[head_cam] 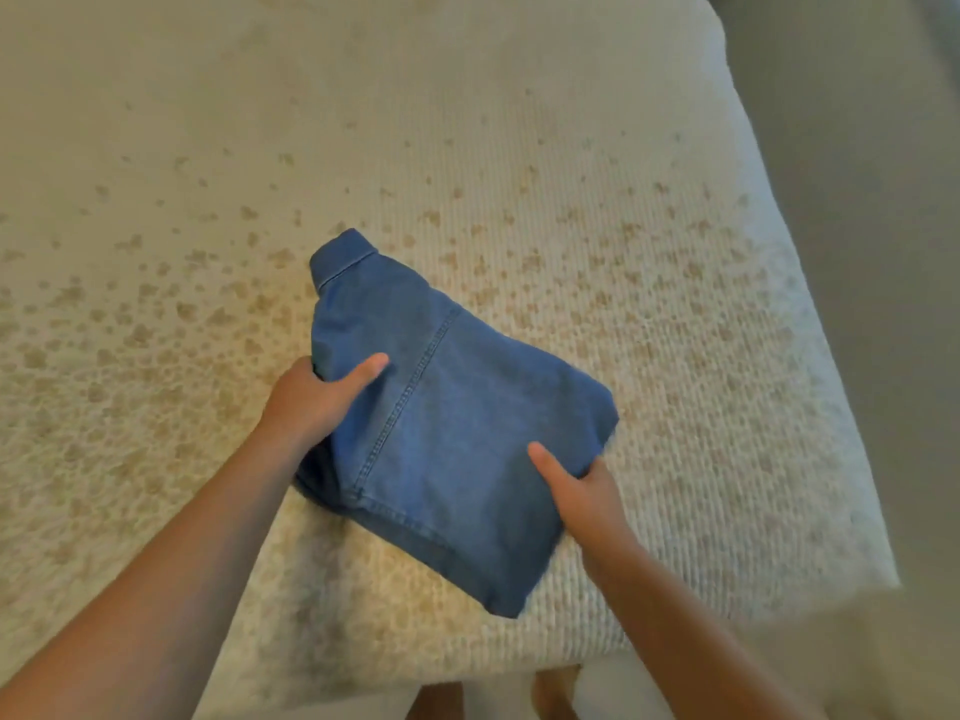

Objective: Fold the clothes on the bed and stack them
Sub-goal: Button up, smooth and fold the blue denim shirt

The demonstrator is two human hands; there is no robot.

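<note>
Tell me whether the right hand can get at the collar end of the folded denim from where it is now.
Probably yes. The right hand grips the near right edge of the folded denim garment; the collar end lies at the far corner on the bedspread, with nothing covering it. It would have to let go first.

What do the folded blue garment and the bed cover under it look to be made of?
Folded blue garment: apparently denim, matte mid-blue, with a double row of lighter topstitching along a seam; the exact weave is too blurred to confirm. Bed cover: looks like a woven or knitted textile, cream with tan speckles, showing fine parallel ribs; the fibre cannot be told.
</note>
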